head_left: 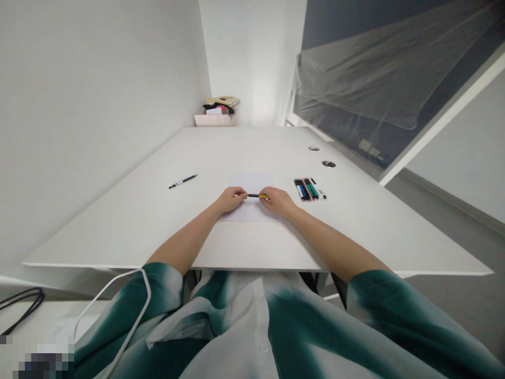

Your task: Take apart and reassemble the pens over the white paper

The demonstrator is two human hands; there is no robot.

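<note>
On a white bench [118,231] in a narrow white room, the left hand [231,200] and right hand [278,202] grip opposite ends of a black-and-yellow pen [258,196], narrowly pinched over a paper sheet [252,181]. A row of markers [310,189] lies right, a lone pen [183,181] left.

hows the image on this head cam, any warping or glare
In the head view, wide-angle warp stretches the white table into a wedge and tilts the walls; light is soft, with faint shadows by the left hand and right hand; plastic sheeting shows pale sheen; the bottom-left corner is pixelated.
</note>
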